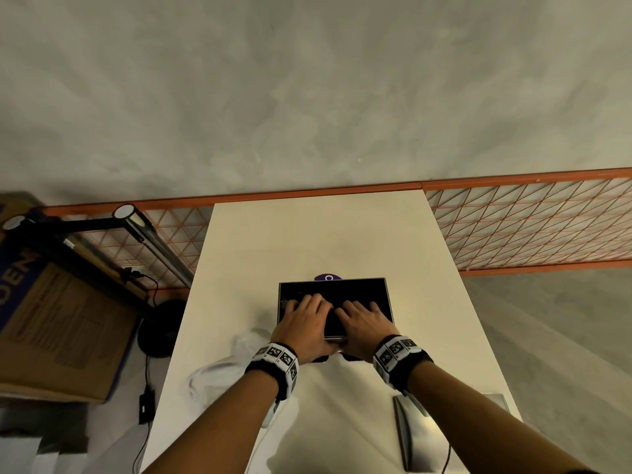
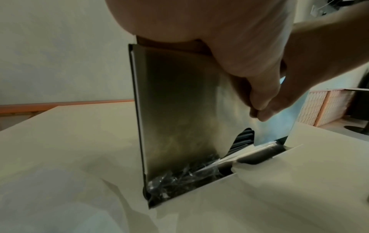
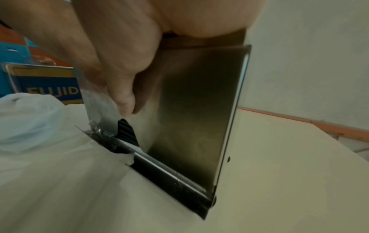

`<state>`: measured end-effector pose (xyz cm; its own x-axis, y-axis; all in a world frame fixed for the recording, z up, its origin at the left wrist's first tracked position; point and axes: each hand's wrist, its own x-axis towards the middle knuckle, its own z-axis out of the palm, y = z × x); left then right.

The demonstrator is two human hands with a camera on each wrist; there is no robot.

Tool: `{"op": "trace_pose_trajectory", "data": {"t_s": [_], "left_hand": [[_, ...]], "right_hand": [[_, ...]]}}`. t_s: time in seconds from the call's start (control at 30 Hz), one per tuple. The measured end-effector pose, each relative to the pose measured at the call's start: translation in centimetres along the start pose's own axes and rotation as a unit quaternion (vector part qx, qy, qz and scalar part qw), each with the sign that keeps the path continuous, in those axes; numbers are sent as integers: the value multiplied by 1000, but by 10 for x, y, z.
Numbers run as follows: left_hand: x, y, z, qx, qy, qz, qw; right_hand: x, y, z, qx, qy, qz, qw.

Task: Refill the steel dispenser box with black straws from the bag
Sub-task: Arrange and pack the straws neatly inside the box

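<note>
The steel dispenser box [image 1: 388, 302] stands upright on the white table [image 1: 307, 234], its top uncovered and packed with black straws [image 1: 355, 291]. My left hand [image 1: 302, 311] and right hand [image 1: 362, 314] lie side by side on top, fingers flat on the straws. Both thumbs hang down the box's front face [image 2: 179, 102] and meet near its middle. Black straws [image 2: 243, 138] show through the cut-out at the foot of that face. Crinkled clear wrapping [image 2: 179, 178] sits in the bottom tray. The front face [image 3: 195, 110] and straws [image 3: 125, 130] show again in the right wrist view.
A white plastic bag [image 1: 222, 367] lies crumpled on the table left of my left wrist. A flat steel piece [image 1: 420, 429] rests near the table's front right. A purple object [image 1: 328, 277] peeks from behind the box. Cardboard boxes [image 1: 51, 319], a black lamp [image 1: 136, 227] and orange mesh fencing [image 1: 530, 220] surround the table.
</note>
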<state>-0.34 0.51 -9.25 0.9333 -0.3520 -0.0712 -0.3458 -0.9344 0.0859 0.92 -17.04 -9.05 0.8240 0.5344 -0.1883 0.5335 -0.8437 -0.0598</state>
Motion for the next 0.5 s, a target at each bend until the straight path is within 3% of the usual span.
{"op": "trace_pose_trajectory", "data": {"t_s": [0.13,0.27,0.5], "left_hand": [[2,-1,-7,-27,7,-16,999],[3,-1,-9,-88,-49,-54,993],[5,3,-13,-74,-67,-56,993]], "right_hand": [[-6,8,-2,25,51,1,998],[-15,16,0,62,100,-30,993],[-13,11,-6,21,-8,-24,999]]}}
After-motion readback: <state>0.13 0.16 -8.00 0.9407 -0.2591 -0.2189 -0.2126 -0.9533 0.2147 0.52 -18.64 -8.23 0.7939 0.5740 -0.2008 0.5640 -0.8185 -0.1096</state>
